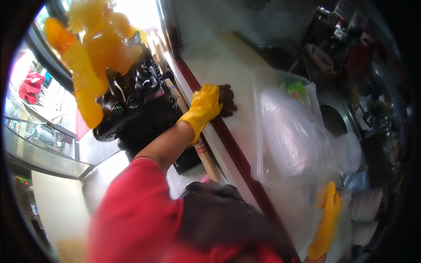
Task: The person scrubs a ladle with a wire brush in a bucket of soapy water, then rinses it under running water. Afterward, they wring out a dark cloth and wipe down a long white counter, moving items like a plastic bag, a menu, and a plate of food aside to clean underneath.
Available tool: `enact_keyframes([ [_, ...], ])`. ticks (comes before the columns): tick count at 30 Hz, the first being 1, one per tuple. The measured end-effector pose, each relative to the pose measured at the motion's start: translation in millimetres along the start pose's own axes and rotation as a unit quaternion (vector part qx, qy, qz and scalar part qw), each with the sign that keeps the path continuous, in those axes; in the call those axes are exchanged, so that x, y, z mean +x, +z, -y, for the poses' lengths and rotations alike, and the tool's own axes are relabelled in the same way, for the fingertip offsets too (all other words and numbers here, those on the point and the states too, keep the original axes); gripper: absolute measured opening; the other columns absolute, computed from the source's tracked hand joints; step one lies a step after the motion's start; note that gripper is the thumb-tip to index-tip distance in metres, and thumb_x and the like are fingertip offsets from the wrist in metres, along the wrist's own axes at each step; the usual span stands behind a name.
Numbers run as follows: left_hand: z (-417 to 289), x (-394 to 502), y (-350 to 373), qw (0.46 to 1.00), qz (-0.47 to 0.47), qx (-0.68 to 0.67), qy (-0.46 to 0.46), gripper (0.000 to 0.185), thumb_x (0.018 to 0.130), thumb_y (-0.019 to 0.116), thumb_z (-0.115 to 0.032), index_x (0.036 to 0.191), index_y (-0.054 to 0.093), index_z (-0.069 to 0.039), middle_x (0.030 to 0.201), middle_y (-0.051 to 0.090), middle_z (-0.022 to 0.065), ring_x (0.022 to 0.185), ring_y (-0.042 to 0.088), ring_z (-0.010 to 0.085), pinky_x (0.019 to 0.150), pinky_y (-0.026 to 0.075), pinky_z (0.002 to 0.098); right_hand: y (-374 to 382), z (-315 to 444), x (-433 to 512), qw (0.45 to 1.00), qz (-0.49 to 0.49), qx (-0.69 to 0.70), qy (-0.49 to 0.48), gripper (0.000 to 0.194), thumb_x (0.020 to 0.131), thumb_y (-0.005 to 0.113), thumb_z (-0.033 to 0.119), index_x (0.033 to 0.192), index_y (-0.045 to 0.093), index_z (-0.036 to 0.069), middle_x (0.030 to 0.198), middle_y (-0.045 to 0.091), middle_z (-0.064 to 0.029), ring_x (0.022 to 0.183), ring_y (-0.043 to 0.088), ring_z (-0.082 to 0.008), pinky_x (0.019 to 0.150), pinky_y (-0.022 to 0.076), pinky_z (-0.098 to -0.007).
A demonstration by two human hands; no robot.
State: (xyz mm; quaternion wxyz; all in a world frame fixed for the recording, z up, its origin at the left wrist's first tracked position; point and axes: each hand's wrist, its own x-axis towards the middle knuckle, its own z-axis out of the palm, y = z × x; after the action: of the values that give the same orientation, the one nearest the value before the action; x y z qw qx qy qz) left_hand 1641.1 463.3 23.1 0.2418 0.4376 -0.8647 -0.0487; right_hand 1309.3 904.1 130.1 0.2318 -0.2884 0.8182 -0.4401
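My left hand (204, 102), in a yellow rubber glove, is closed at the red-brown edge strip of a white worktop (227, 59). Out of its far side sticks a dark brown, lumpy thing (227, 100), which I cannot name; the fist looks closed on it. Lower right, my right hand (329, 200) wears a matching glove. Its fingers look apart and blurred, with nothing seen in them, over the worktop. Between the hands stands a clear plastic tub (257, 161), with a large, cloudy plastic bag (292, 131) bulging in it and over its right side.
Stacked pale plates (365, 205) stand at the right, below round metal basins (334, 120). A glossy black carved piece (131, 98) bearing a yellow translucent figure (105, 42) rises at the left. Cardboard strips (207, 159) lie beside the worktop edge. Glass panels (42, 134) stand farther left.
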Motion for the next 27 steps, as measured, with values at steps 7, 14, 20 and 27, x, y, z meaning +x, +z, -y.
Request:
enact_keyframes([
  [7,2.8,143.0,10.7,0.996,0.073,-0.026,-0.044,0.047,0.082,0.075,-0.03,0.125,0.066,-0.014,0.113,0.07,0.0184,0.104,0.066,0.0422,0.086,0.053,0.0501,68.4,-29.8,18.9,0.925,0.144,0.222,0.274,0.049,0.091,0.077,0.027,0.129,0.064,0.0,0.124,0.069,-0.0212,0.103,0.07,-0.0316,0.088,0.0564,-0.0382],
  [14,-21.1,88.7,61.6,0.974,-0.047,-0.158,0.155,0.053,0.078,0.076,-0.025,0.125,0.064,-0.003,0.126,0.065,0.0223,0.123,0.056,0.0423,0.105,0.044,0.052,96.8,-7.8,50.1,0.862,0.141,0.362,0.326,0.056,0.093,0.075,0.032,0.133,0.06,-0.003,0.124,0.068,-0.0239,0.099,0.071,-0.0309,0.084,0.0584,-0.0369],
  [20,-44.6,-57.7,45.4,0.833,-0.002,-0.504,0.229,0.043,0.081,0.071,-0.023,0.12,0.063,-0.007,0.119,0.064,0.0173,0.115,0.059,0.0377,0.103,0.042,0.0498,103.2,34.0,83.6,0.805,0.162,0.433,0.371,0.062,0.094,0.073,0.036,0.137,0.056,-0.006,0.125,0.067,-0.0262,0.096,0.072,-0.0302,0.08,0.0601,-0.0357],
  [27,-62.4,-64.0,49.0,0.8,0.245,-0.511,0.197,0.026,0.102,0.057,-0.021,0.124,0.059,-0.006,0.107,0.063,0.0156,0.108,0.059,0.0275,0.093,0.051,0.0366,224.5,115.9,172.6,0.697,0.335,0.488,0.405,0.069,0.096,0.071,0.04,0.142,0.052,-0.008,0.125,0.066,-0.0289,0.091,0.073,-0.0295,0.075,0.0621,-0.0343],
])
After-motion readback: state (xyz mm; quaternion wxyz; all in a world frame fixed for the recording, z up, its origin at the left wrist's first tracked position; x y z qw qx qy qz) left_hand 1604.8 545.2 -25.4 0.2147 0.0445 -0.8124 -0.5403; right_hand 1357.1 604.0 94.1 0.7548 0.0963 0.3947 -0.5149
